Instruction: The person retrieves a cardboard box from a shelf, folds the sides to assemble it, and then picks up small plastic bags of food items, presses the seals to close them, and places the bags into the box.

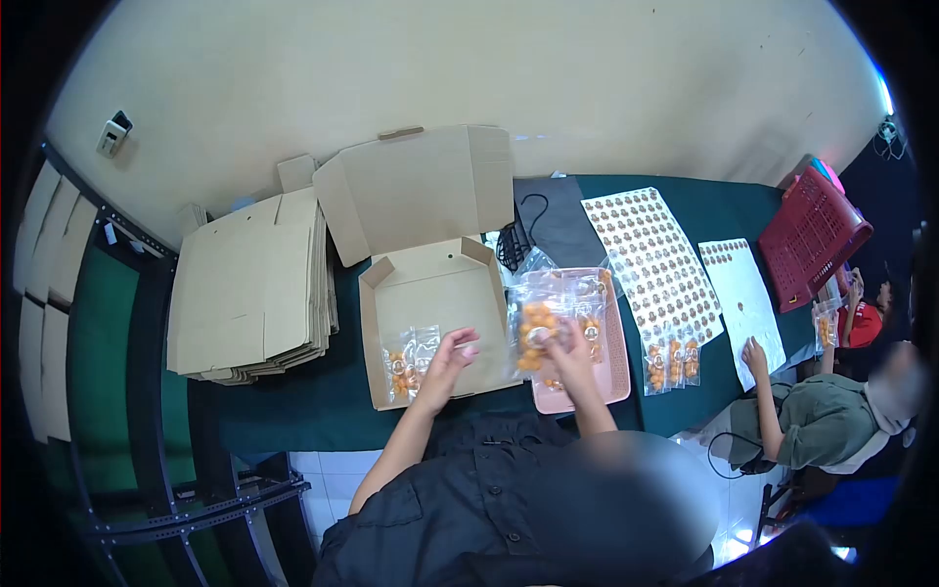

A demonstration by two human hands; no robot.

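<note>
An open cardboard box (430, 293) lies in front of me with its lid raised toward the wall. Clear bags of orange round pieces (402, 372) rest in its near left corner. My left hand (448, 367) is over the near part of the box, fingers apart, holding nothing. My right hand (567, 357) grips a clear bag of orange pieces (536, 328) between the box and a pink basket (614, 377). More such bags lie in the basket, partly hidden by the hand and the held bag.
Flattened cardboard boxes (245, 293) are stacked at left. To the right are sticker sheets (660, 264), several filled bags (673, 364) and a red basket (812, 235). A co-worker (822, 421) touches the smaller sheet; another person (866, 318) sits beyond.
</note>
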